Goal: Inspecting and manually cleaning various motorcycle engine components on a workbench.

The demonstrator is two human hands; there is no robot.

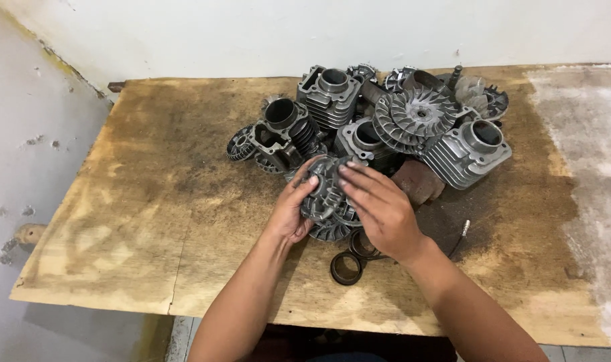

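My left hand [293,209] and my right hand [379,209] both grip a grey finned metal engine part [327,191] just above the wooden board [151,221]. The left hand cups it from the left, thumb on top; the right hand covers its right side with fingers spread across it. Under the held part lies a round finned disc [329,232], partly hidden. Two dark metal rings [346,267] rest on the board below my right wrist.
A heap of grey finned engine cylinders [465,153] and a ribbed fan wheel [414,115] fills the board's far middle. A small bolt [465,228] lies to the right. A white wall stands behind; the board's right end is pale and worn.
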